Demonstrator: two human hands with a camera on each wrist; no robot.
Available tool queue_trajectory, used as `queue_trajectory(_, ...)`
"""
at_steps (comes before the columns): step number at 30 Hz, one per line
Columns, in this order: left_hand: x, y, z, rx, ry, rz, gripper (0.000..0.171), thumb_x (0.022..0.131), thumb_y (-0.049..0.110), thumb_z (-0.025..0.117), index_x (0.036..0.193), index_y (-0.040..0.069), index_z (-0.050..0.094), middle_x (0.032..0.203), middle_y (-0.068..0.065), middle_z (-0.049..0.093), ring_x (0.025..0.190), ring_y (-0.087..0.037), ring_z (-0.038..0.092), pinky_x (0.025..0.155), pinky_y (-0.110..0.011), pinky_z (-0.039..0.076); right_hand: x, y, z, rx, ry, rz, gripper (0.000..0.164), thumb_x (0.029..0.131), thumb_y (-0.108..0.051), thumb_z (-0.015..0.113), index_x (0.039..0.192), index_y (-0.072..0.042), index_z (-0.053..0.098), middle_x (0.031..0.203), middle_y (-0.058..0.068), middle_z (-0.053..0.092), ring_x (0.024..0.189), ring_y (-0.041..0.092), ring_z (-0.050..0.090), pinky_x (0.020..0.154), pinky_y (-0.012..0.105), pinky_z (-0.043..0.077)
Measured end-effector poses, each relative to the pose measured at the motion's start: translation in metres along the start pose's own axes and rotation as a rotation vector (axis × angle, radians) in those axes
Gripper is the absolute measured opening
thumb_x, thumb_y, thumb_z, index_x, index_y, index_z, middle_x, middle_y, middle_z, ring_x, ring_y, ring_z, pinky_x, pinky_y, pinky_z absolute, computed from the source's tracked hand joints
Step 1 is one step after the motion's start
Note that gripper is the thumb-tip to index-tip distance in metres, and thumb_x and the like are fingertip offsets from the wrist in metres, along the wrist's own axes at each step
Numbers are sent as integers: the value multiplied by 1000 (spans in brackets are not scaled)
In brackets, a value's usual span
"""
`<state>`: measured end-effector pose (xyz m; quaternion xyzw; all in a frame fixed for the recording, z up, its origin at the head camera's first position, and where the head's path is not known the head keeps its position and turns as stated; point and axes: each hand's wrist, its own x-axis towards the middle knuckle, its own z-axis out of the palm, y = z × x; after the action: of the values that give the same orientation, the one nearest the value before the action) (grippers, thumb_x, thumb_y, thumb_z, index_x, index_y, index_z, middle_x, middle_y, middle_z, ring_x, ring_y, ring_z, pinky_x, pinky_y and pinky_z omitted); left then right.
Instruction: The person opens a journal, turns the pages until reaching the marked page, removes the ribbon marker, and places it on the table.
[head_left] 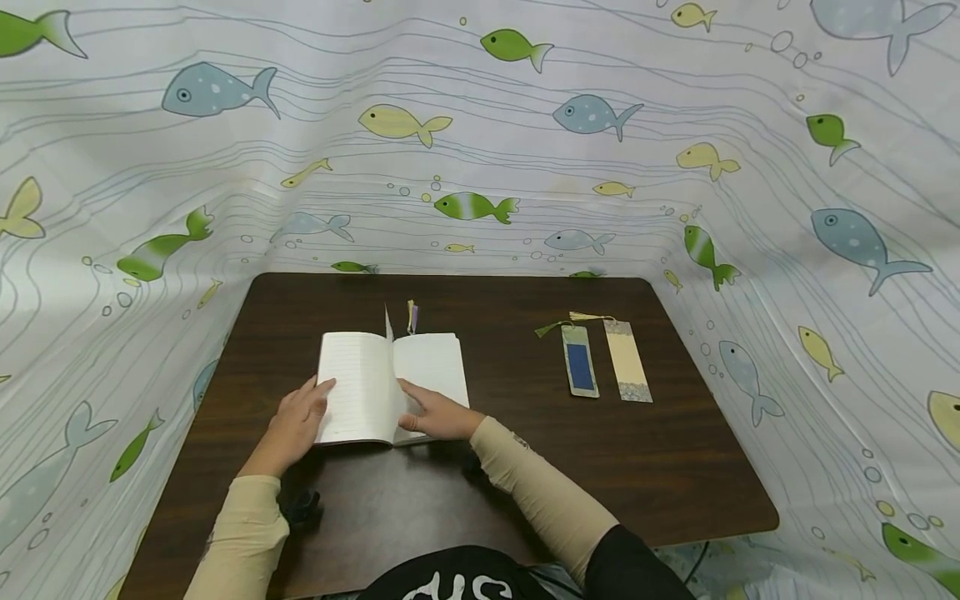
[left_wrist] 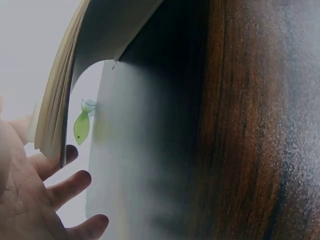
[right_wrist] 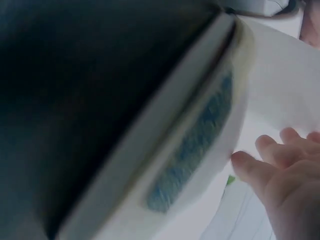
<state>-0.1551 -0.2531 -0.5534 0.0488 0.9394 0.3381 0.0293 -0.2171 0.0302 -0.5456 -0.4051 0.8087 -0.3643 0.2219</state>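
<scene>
An open notebook [head_left: 356, 392] with pale pages lies on the dark wooden table, left of centre. My left hand [head_left: 294, 421] grips its left edge. In the left wrist view, the page stack [left_wrist: 55, 95] passes between the thumb side and the fingers [left_wrist: 70, 189], which are spread out below it. Over the right page, near the centre fold, is my right hand [head_left: 441, 415], its fingers extended and touching the page. A blue speckled band [right_wrist: 192, 142] shows along the notebook's pages in the right wrist view. Purple and yellow tassels [head_left: 412, 317] stick out beyond the top edge.
To the right lie two bookmarks: a green-edged one with a blue panel [head_left: 579, 362] and green tassel, and a cream one [head_left: 627, 358] with a yellow tassel. A fish-print sheet [head_left: 480, 150] surrounds the table [head_left: 517, 358]. A small black object [head_left: 302, 507] is by the left wrist.
</scene>
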Motion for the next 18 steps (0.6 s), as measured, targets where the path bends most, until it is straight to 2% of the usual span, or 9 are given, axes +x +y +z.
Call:
queue_trajectory(4,-1,2,-3,-42,-4,7,58,107,39,14,148,4,36,154,-32,17,136,-58,14,95,-81,13,7,-4,11,-90,-68,4,79,96,-54,46,156,-16,12,162,3,14,147,13,18,117,31,24)
queue_trajectory(6,-2,2,-3,-66,0,9,63,106,41,10,147,0,36,154,-31,17,136,-58,14,95,-81,14,9,-5,16,-151,-86,20,71,98,-42,50,156,-17,16,162,4,14,148,15,16,117,38,24)
queue_trajectory(10,-2,1,-3,-98,9,13,67,106,41,9,145,-9,32,155,-31,16,136,-57,13,100,-77,13,11,-7,22,-255,-113,52,65,98,-43,50,154,-21,25,162,4,13,149,17,11,116,51,20)
queue_trajectory(12,-1,0,-3,-78,16,22,65,106,40,16,145,-10,31,154,-32,18,136,-58,15,102,-75,15,12,-7,24,-294,-119,59,64,98,-47,50,153,-23,29,162,3,14,149,19,10,115,55,20)
queue_trajectory(15,3,-3,0,-50,32,50,62,105,37,36,147,-9,28,152,-33,24,135,-56,22,104,-71,20,12,-9,26,-347,-114,56,64,96,-48,51,153,-25,31,162,3,16,149,20,13,115,55,21)
queue_trajectory(18,4,-6,1,-35,37,50,76,100,35,52,151,-7,16,151,-34,23,135,-55,25,106,-67,23,11,-11,26,-390,-104,59,63,96,-48,51,152,-28,31,161,2,18,149,21,14,115,54,22)
